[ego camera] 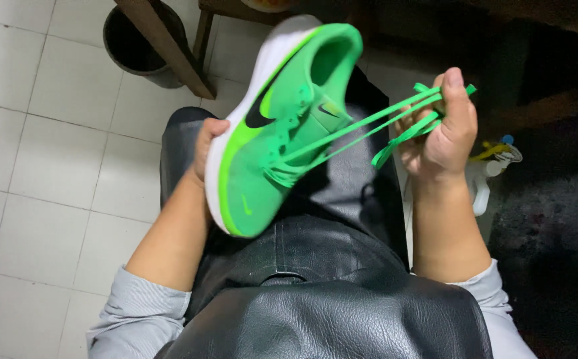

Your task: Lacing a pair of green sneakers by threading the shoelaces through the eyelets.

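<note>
Head view, looking down over my lap.

My left hand (207,147) grasps a bright green sneaker (282,126) from underneath, at the white sole edge; only the fingers curling around the sole show, the palm hidden behind the shoe. The sneaker sits near the centre of the view, tilted, toe pointing to about 7 o'clock and heel opening up toward 1 o'clock, held above my lap and clear of it. Dark curved mark on its side, white sole along the left edge.

My right hand (443,129), at about 3 o'clock from the shoe, is clenched on the green laces (369,126). The laces run taut from the eyelets at the shoe's middle out to my fist, several strands side by side; short loose ends stick out past the fingers at 12 and 7 o'clock of the hand.

Below the shoe, at 6 o'clock, a black leather-like apron (315,292) covers my lap and fills the bottom of the view. Grey sleeves (139,309) are pushed up on both forearms.

Around: white tiled floor (30,166) to the left; a dark bucket (139,43) at 11 o'clock, with a slanting wooden leg (169,50) crossing in front of it. At 3 o'clock, beyond my right wrist, a white spray bottle (488,176), partly hidden. Right side is dark, details unclear.
</note>
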